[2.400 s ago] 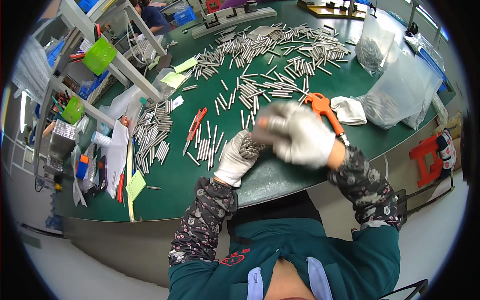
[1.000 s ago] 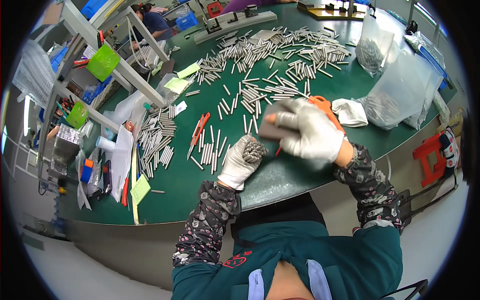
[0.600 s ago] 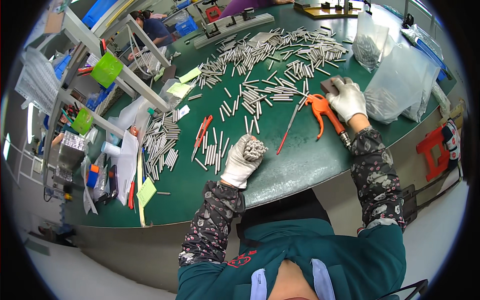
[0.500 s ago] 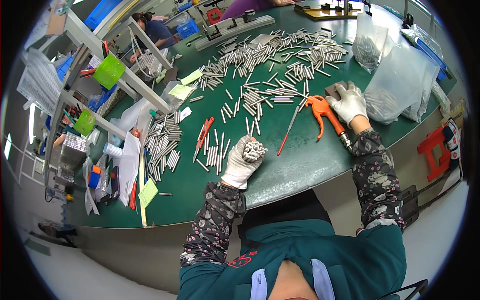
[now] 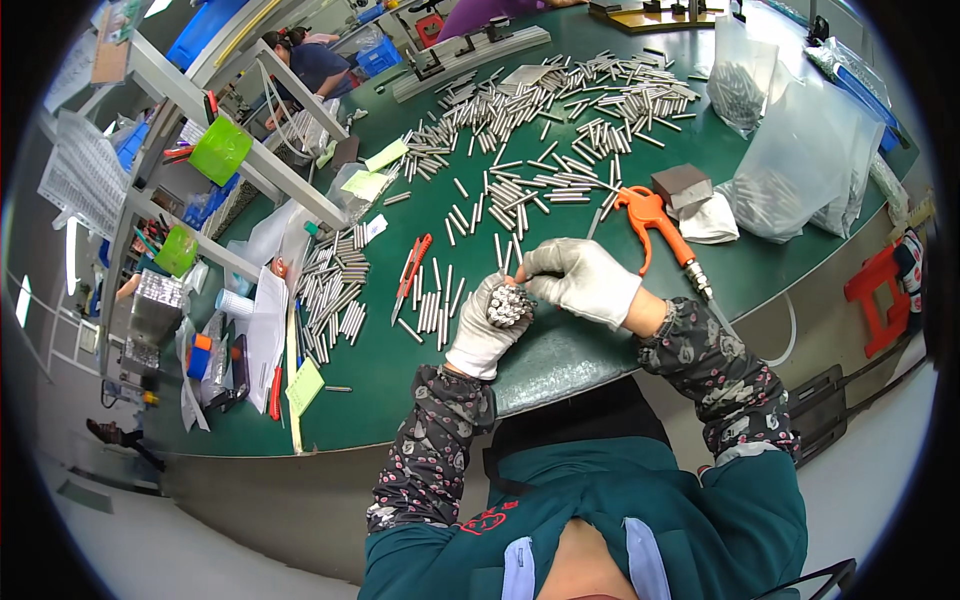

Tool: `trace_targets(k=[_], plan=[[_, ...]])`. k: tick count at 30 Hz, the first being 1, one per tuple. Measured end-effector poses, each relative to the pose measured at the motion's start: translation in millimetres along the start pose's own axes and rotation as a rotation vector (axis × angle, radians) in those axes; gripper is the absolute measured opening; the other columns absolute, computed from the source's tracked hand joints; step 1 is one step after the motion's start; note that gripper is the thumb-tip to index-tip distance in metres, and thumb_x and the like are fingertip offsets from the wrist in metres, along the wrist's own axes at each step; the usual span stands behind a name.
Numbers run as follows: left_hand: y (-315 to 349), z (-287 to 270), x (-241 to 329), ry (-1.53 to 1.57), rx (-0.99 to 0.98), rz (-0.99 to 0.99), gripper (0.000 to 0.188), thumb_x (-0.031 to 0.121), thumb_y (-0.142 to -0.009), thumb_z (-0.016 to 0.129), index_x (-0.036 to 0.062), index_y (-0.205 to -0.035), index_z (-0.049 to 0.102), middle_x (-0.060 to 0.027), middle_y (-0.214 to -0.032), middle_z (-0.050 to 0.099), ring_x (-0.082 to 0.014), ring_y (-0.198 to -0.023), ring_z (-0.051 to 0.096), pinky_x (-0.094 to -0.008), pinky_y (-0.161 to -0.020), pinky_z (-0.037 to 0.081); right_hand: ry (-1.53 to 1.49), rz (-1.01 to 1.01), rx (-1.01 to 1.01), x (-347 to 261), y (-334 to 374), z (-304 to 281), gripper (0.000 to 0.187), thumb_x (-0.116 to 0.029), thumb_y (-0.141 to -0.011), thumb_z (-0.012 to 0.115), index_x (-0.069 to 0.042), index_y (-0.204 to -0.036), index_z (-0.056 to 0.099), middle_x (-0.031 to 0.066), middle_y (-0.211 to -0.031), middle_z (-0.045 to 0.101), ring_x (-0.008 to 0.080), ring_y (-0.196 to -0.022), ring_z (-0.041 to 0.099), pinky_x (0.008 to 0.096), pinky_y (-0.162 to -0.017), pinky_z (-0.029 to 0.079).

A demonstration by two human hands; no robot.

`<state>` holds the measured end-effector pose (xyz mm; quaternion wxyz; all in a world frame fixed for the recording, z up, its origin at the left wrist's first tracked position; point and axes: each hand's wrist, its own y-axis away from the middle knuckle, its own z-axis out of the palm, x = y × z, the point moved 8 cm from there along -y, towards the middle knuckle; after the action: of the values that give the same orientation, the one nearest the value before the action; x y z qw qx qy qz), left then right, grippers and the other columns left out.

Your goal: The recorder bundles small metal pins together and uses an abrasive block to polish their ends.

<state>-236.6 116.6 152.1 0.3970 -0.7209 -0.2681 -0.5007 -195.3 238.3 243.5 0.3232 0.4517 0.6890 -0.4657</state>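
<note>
My left hand (image 5: pixel 478 338), in a white glove, is closed around a bundle of short metal rods (image 5: pixel 507 304) held upright, ends toward the camera. My right hand (image 5: pixel 585 280), also gloved, curls over from the right with its fingertips pinched on the bundle's top end. Both hands hover over the near edge of the green table (image 5: pixel 400 390). Loose rods (image 5: pixel 435 305) lie just to the left of my left hand.
An orange air gun (image 5: pixel 650 215), a grey block (image 5: pixel 682 186) and a white cloth (image 5: pixel 712 222) lie to the right. Clear plastic bags (image 5: pixel 800 170) stand beyond. Many rods (image 5: pixel 540 110) cover the far table. A red-handled tool (image 5: pixel 412 265) and a metal shelf frame (image 5: pixel 200 150) are on the left. Another person (image 5: pixel 315 65) works at the back.
My right hand was out by the grey block and air gun half a second ago; it has come back left to the bundle. My left hand kept hold of the rods.
</note>
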Motion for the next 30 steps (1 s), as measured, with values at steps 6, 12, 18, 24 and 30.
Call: trace_targets(k=[6,12,18,24,30], plan=[[-1,-2,4,-0.032,0.005,-0.025,0.050,-0.004,-0.058,0.067,0.0038,-0.103,0.046,-0.0026,-0.080,0.054,-0.0108,-0.070,0.053,-0.0212,-0.064,0.044,0.640,-0.059,0.390,-9,1,-88,0.018,-0.019,-0.068,0.058,-0.006,-0.081,0.060,0.0129,-0.078,0.058,0.0284,-0.075,0.055,0.0346,-0.068,0.044],[5,-2,0,0.051,-0.020,-0.003,0.054,-0.006,-0.060,0.065,0.0044,-0.108,0.041,-0.0034,-0.082,0.054,-0.0121,-0.073,0.055,-0.0233,-0.066,0.047,1.179,0.623,0.409,50,20,-190,0.060,-0.053,-0.067,0.049,-0.006,-0.104,0.051,0.0165,-0.095,0.056,0.0281,-0.092,0.052,0.0359,-0.079,0.041],[6,0,-1,0.031,-0.043,-0.002,0.053,-0.009,-0.062,0.062,0.0046,-0.109,0.040,-0.0045,-0.084,0.053,-0.0122,-0.073,0.054,-0.0232,-0.066,0.048,1.177,0.754,0.134,77,14,-167,0.064,-0.052,-0.064,0.049,-0.006,-0.110,0.050,0.0166,-0.104,0.053,0.0281,-0.098,0.050,0.0332,-0.083,0.039],[-3,4,12,-0.093,-0.060,0.029,0.056,-0.003,-0.057,0.068,0.0041,-0.107,0.043,-0.0025,-0.079,0.054,-0.0095,-0.071,0.053,-0.0213,-0.064,0.044,1.164,0.397,0.264,36,4,-151,0.042,-0.024,-0.061,0.054,-0.009,-0.101,0.055,0.0130,-0.107,0.052,0.0284,-0.097,0.050,0.0332,-0.081,0.041],[7,10,-1,0.251,-0.173,-0.083,0.060,-0.008,-0.061,0.063,0.0065,-0.114,0.040,-0.0001,-0.094,0.050,-0.0082,-0.082,0.051,-0.0209,-0.073,0.044,0.271,-0.187,-0.079,-9,-4,-42,0.060,-0.020,-0.056,0.059,-0.003,-0.113,0.047,0.0196,-0.120,0.038,0.0316,-0.112,0.036,0.0362,-0.095,0.028]])
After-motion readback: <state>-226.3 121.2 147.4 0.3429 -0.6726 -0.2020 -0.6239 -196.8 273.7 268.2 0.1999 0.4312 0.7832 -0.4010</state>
